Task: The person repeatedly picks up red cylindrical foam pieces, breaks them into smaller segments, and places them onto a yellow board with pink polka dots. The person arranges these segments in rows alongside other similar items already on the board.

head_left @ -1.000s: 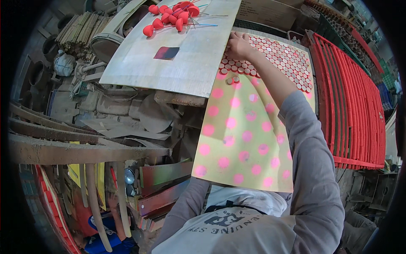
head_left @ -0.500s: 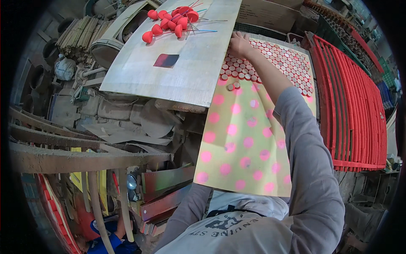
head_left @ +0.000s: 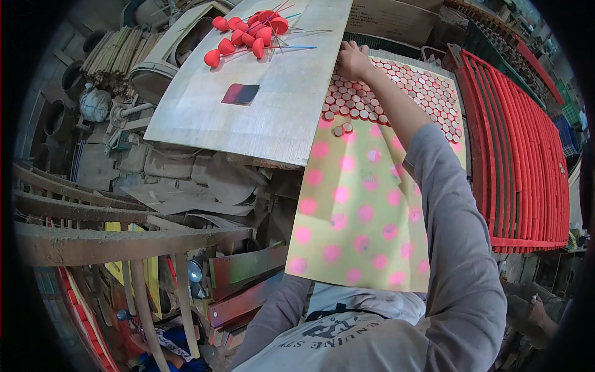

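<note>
My right hand [head_left: 353, 62] reaches to the far left corner of a yellow sheet with pink dots [head_left: 339, 214], close beside the edge of a large pale board [head_left: 198, 118]. Its fingers are curled in; whatever they hold, if anything, is hidden. Under and around that hand lie small round discs with red rims [head_left: 421, 84], packed in rows across the far part of the sheet. Two loose discs [head_left: 343, 129] sit apart, nearer to me. My left sleeve [head_left: 273, 319] shows at the lower edge, but my left hand is out of sight.
Red rounded pieces on thin sticks [head_left: 257, 34] and a dark square patch [head_left: 240, 94] lie on the board. A rack of red slats [head_left: 517, 155] stands at right. Wooden bars [head_left: 130, 239] fill the left, with another person [head_left: 173, 347] below. A cardboard box [head_left: 393, 22] is behind.
My right hand has stayed at the same corner, its fingers slightly more curled. The view has shifted a little. A person's limb now shows at the lower right.
</note>
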The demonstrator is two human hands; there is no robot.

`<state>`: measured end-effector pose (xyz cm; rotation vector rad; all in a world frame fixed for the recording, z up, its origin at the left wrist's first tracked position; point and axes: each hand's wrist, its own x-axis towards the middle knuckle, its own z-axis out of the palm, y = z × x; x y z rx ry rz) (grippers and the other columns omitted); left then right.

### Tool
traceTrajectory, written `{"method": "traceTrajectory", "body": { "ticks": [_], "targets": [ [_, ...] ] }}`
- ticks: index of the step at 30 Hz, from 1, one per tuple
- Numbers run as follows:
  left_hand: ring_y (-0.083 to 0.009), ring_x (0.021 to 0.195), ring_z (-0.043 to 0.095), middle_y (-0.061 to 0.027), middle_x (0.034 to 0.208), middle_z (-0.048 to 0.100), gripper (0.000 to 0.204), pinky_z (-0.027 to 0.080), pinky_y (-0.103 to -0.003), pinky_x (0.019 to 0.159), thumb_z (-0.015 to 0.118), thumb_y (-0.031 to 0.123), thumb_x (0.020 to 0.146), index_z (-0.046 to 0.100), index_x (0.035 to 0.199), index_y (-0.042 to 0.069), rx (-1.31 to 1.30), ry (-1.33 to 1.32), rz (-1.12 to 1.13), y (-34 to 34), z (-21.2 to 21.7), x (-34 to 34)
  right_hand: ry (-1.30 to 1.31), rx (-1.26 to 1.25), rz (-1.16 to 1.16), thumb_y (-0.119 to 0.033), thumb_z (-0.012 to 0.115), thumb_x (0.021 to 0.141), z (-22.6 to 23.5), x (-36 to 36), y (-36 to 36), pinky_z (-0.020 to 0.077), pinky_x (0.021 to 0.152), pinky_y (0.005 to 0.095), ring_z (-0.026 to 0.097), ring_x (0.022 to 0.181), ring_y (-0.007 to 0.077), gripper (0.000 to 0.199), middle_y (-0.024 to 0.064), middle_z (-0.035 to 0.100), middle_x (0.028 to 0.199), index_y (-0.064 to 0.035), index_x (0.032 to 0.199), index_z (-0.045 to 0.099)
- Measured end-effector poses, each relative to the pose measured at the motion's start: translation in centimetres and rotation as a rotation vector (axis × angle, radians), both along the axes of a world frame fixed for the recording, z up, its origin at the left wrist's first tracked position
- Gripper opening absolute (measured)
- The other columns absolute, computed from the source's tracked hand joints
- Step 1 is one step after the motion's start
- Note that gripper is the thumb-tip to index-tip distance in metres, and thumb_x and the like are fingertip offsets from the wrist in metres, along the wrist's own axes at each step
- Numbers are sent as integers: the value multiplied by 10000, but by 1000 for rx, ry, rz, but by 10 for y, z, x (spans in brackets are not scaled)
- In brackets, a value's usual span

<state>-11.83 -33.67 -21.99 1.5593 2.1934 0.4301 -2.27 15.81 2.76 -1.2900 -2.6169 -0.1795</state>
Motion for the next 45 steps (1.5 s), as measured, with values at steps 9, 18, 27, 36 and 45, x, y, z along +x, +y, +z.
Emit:
{"method": "traceTrajectory", "body": {
  "ticks": [9,18,27,36,45],
  "targets": [
    [-282,1054,615,-166,1144,623,391,466,-408,933,543,255,958,570,1220,-34,-7,2,6,0,-1,-1,-57,-35,-28,-252,603,855,7,-12,0,314,1018,523,424,1266,268,346,102,528,1290,-367,1164,709],
    [-283,1041,622,-165,1127,632,384,471,-406,925,545,253,955,579,1208,-35,-1,3,-8,0,0,-3,75,-34,-52,-233,601,818,18,16,17,324,989,525,457,1239,281,345,104,572,1219,-267,1140,720],
    [-284,1028,628,-164,1109,641,378,476,-404,916,548,250,952,588,1196,-35,10,13,15,-9,-3,0,124,-339,244,-168,588,804,55,33,-74,498,907,439,630,1068,308,310,150,654,1098,-59,1070,704],
    [-285,1015,634,-163,1092,649,371,481,-402,908,551,247,949,597,1184,-36,40,30,4,5,-3,0,123,-149,444,-146,652,809,16,47,-190,491,878,420,564,999,313,259,120,611,1057,-67,1053,692],
    [-287,1002,641,-163,1074,658,365,487,-400,900,553,245,946,606,1173,-37,39,41,14,5,-3,-2,360,-135,293,-104,649,823,-8,62,-204,512,811,423,588,924,319,97,109,625,923,-67,898,696]
  ]
}}
